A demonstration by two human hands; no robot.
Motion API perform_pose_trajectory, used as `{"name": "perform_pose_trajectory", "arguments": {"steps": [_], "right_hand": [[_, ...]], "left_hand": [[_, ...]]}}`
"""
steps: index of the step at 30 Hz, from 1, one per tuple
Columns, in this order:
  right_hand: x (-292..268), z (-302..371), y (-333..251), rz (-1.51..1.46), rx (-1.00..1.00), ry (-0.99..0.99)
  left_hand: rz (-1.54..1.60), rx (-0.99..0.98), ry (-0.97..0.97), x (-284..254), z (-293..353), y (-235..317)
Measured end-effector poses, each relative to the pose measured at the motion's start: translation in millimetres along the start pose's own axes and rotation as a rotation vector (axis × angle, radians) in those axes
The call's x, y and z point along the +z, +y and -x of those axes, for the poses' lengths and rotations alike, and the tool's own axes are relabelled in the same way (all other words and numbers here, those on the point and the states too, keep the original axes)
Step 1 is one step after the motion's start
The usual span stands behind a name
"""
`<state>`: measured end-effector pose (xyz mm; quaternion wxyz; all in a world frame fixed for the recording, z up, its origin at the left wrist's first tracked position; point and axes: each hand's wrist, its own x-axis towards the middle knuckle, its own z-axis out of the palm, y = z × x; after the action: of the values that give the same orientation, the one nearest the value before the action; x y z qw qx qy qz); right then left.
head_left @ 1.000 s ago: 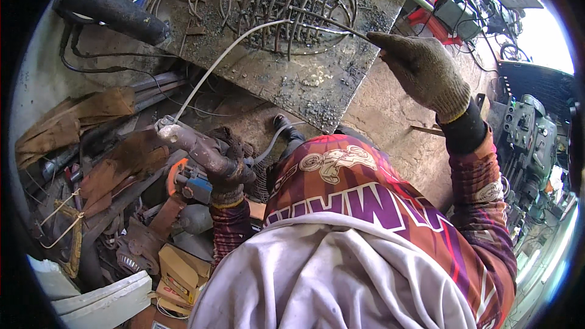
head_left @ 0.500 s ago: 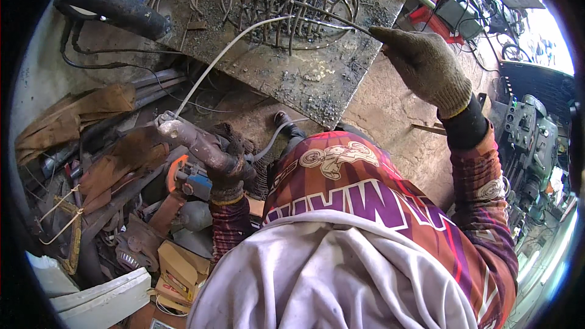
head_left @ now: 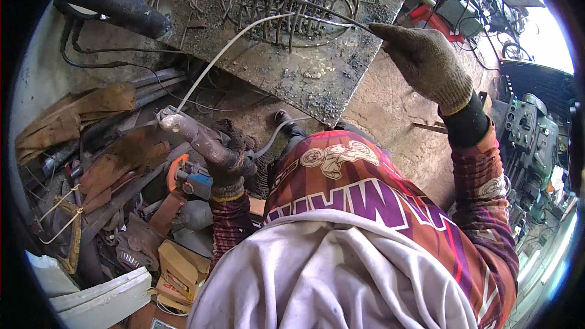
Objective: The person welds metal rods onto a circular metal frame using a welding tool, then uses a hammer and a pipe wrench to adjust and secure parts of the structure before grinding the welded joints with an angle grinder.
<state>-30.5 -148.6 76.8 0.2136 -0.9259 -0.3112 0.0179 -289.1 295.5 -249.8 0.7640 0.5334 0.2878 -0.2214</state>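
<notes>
My left hand (head_left: 230, 161), in a dark glove, is wrapped round a worn electrode holder (head_left: 198, 138). A long pale welding electrode (head_left: 214, 61) runs from the holder's jaws up to a cage of bent metal rods (head_left: 286, 0) on the steel table. From the holder's rear end a grey cable (head_left: 272, 140) trails away. My right hand (head_left: 429, 67), in a knitted work glove, pinches the near end of a thin dark metal rod (head_left: 335, 16). That rod reaches left into the cage; whether it is joined there I cannot tell.
Dark grit and crumbs litter the steel table (head_left: 286, 79). A thick dark pipe (head_left: 116, 3) juts in at upper left. Scrap, brown cloth (head_left: 76, 119) and a cardboard box (head_left: 180, 271) crowd the left side. On the right are a red case (head_left: 451, 12) and a green machine (head_left: 530, 140).
My left hand and the electrode holder have shifted very slightly to the right. My right hand keeps its grip on the rod in nearly the same place.
</notes>
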Motion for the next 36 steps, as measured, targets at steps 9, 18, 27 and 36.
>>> {"name": "perform_pose_trajectory", "arguments": {"steps": [9,18,27,36], "right_hand": [[-3,3,-2,-0.046,0.172,-0.159],[13,8,17,0.157,-0.190,0.119],[32,31,32,-0.407,-0.010,0.273],[5,2,12,0.205,-0.158,0.032]], "left_hand": [[1.043,0.163,-0.821,122,36,115],[0.294,0.549,-0.030,88,58,81],[0.295,0.607,-0.003,81,63,86],[0.309,0.754,0.097,55,63,109]]}}
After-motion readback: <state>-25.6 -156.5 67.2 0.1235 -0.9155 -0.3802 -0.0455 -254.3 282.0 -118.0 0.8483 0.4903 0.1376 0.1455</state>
